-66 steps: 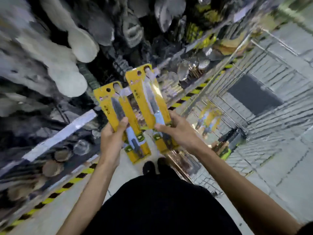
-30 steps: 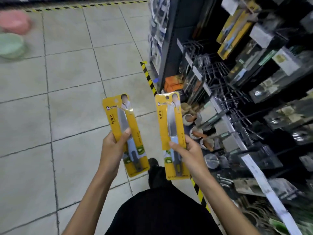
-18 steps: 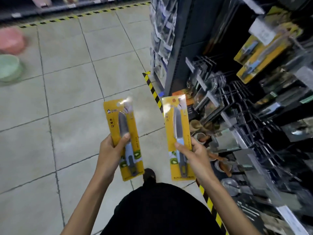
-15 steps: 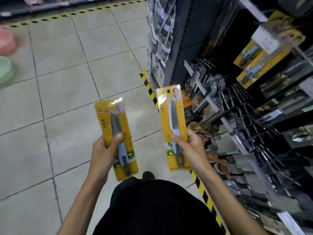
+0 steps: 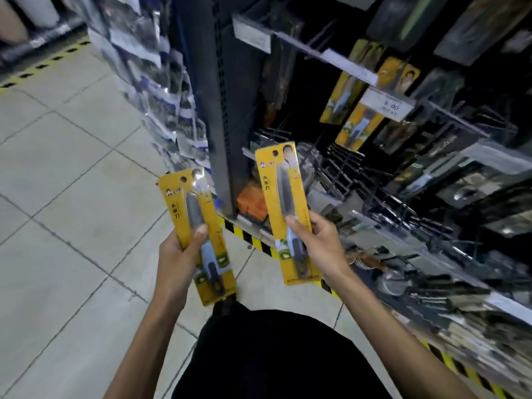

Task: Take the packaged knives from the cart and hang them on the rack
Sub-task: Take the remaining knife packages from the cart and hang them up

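Yellow card packs, each with one knife under clear plastic, are in both hands. The left hand [image 5: 180,256] has its grip closed on the left knife pack [image 5: 198,234], with the thumb pressed on the front over the blade. This pack stands almost upright, tilted a little to the left at the top, above the pale tiled floor [image 5: 72,197]. The right hand [image 5: 321,244] has its grip closed on the right knife pack [image 5: 285,208], thumb on the front near the handle. This pack is higher than the left one and it is in front of the dark upright post [image 5: 218,110] of the rack [image 5: 403,180]. The two packs are apart and do not touch. On the rack, up and to the right, similar yellow knife packs [image 5: 359,122] hang on hooks behind a white price tag [image 5: 387,103]. A yellow and black striped line [image 5: 250,240] runs on the floor along the foot of the rack.
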